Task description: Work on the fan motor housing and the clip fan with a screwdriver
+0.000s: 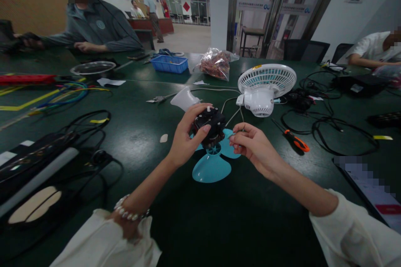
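My left hand (189,133) is wrapped round a black fan motor (211,124) with a small white knob on top. Below the motor a blue fan blade (212,168) spreads over the dark green table. Fingertips of my right hand (252,144) are pinched together beside the motor, in front of another lobe of the blade. What they hold, if anything, is too small to make out. Behind my hands stand a white fan housing with its grille (266,81) and a white flared base piece (184,99). Thin cables run between the housing and the motor.
An orange and black screwdriver (297,141) lies to the right among loose black cables. Further back are a blue basket (169,64) and a clear bag of reddish parts (214,63). Left stands a power strip (34,160). People sit across the table and at the right.
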`<state>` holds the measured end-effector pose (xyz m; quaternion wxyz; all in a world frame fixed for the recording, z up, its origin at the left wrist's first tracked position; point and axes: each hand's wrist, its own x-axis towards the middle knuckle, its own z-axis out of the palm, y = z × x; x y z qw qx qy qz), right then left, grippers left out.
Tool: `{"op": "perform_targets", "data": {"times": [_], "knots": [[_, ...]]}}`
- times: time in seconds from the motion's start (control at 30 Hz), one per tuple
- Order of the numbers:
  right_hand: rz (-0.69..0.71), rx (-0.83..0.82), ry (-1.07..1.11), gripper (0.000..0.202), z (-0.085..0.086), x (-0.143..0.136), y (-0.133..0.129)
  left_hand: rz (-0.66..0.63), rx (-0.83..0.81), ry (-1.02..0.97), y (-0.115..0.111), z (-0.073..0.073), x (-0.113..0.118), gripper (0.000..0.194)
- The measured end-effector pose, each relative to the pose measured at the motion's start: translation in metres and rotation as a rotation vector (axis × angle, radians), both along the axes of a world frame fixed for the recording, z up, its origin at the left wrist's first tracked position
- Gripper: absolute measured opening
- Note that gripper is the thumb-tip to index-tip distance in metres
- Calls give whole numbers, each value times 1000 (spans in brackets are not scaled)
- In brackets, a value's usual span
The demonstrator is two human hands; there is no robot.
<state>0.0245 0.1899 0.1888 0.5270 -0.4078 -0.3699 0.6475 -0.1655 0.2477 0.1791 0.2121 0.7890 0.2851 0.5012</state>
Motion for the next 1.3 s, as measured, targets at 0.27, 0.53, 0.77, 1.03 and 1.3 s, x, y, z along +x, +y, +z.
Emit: {"op": "perform_targets", "data": {"times": [0.27, 0.53, 0.77, 1.03, 1.3], "knots": [[37, 7, -15, 24, 4, 4, 1, -4, 5, 11, 0, 0, -1, 39], [88, 138, -136, 20, 3, 11, 2, 6, 18, 10, 0, 1, 1, 40], [65, 293, -360, 9, -11, 35, 26, 18, 33, 16, 0, 0, 0, 39], [151, 498, -688, 10, -40, 38, 36, 66, 95, 75, 2, -2, -4, 47], [135, 549, -751, 11, -38, 41, 33, 147, 50, -1, 9, -7, -9, 49]]}}
